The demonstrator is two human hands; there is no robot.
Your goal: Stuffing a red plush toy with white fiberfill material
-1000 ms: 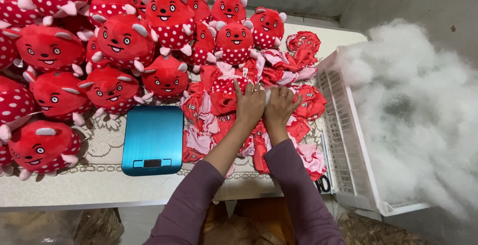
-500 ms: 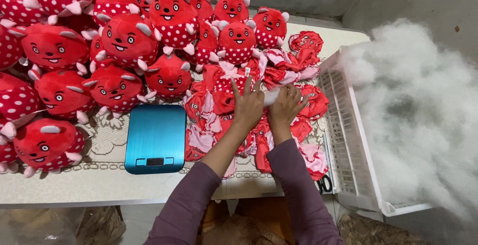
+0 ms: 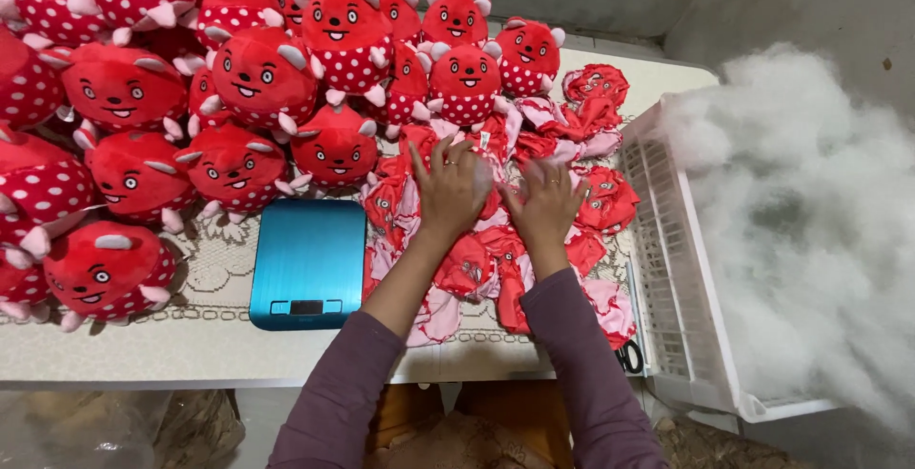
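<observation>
My left hand (image 3: 448, 191) and my right hand (image 3: 545, 208) rest side by side, fingers spread, on a heap of flat, unstuffed red and pink plush skins (image 3: 481, 259). A small tuft of white stuffing (image 3: 483, 175) shows between the two hands, against the left fingers. Whether either hand grips it is unclear. A blue kitchen scale (image 3: 308, 261) lies just left of my left forearm. Stuffed red plush toys (image 3: 257, 78) with white dots and smiling faces fill the table's left and far side.
A white slatted crate (image 3: 672, 269) stands at the table's right edge, overflowing with loose white stuffing (image 3: 810, 231). A patterned cloth (image 3: 214, 269) covers the table. A grey wall runs along the back.
Both hands have slid slightly toward me on the skin heap and spread their fingers flatter. The white tuft has appeared between them.
</observation>
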